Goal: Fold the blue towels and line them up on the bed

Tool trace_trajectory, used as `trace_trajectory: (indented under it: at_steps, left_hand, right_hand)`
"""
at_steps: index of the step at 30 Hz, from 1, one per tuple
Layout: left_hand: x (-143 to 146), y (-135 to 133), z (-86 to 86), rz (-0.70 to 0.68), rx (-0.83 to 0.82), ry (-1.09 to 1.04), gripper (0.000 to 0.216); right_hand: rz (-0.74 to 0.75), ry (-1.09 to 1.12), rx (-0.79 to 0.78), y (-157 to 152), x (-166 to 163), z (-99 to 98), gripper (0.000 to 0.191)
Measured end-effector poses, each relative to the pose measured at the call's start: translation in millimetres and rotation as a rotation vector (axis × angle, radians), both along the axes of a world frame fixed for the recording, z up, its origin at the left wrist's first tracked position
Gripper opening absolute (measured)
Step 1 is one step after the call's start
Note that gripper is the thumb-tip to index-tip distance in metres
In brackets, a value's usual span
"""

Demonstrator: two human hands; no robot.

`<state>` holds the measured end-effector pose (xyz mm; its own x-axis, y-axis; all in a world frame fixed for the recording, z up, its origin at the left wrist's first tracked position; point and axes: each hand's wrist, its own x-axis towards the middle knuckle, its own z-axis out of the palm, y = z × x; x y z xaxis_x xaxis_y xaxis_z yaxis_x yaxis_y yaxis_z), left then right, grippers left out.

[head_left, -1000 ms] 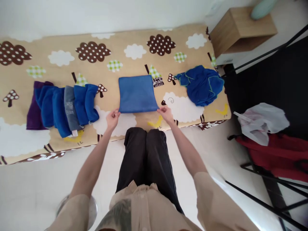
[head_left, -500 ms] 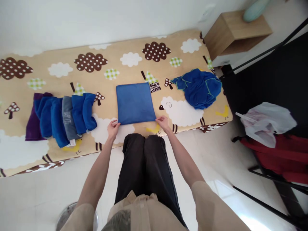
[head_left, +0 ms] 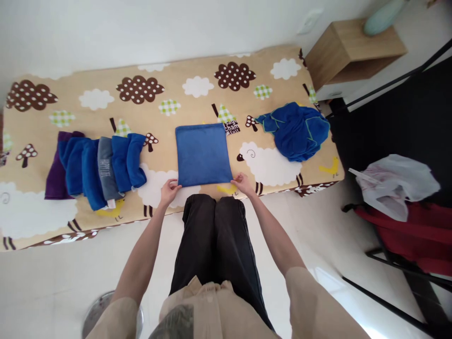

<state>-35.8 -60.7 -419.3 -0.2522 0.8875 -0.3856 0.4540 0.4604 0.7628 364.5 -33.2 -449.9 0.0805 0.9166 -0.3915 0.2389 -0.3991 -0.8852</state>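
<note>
A blue towel (head_left: 203, 154), folded into a flat square, lies on the patterned bedsheet (head_left: 197, 106) right in front of my knees. My left hand (head_left: 170, 190) pinches its near left corner between thumb and fingers. At the near right corner, my right hand (head_left: 242, 183) does the same. Off to the left rests a row of folded towels, among them a purple one (head_left: 56, 176), several blue ones (head_left: 91, 174) and a grey one (head_left: 108, 172). To the right is a crumpled heap of blue cloth (head_left: 296, 129) with light green edging.
A wooden bedside cabinet (head_left: 348, 49) bearing a pale green vase (head_left: 383, 19) stands beyond the bed's right end. Further right, a white plastic bag (head_left: 395, 181) lies over red fabric (head_left: 406, 235) by black metal bars. A round metal basin (head_left: 97, 310) sits on the floor at lower left.
The whole view has shifted slightly, so the bed appears a little further right. Both hands stay at the near corners of the square blue towel, which keeps its shape.
</note>
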Motion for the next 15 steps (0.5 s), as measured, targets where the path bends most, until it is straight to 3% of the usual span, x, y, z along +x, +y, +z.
trace_trajectory:
  at_steps: [6, 9, 12, 15]
  left_hand:
    - [2, -60, 9.0, -0.055, -0.07, 0.061, 0.034]
    - [3, -75, 11.3, -0.061, -0.106, 0.069, 0.034]
    - [0, -64, 10.4, -0.068, -0.135, 0.045, 0.039]
    - [-4, -28, 7.1, -0.026, -0.12, -0.057, 0.047]
  right_hand:
    - [0.059, 0.05, -0.067, -58, 13, 1.9, 0.055]
    - [0.079, 0.044, -0.098, -73, 16, 7.0, 0.057]
    - [0.118, 0.049, -0.123, -62, 16, 17.0, 0.055]
    - [0.113, 0.066, -0.179, -30, 14, 28.0, 0.051]
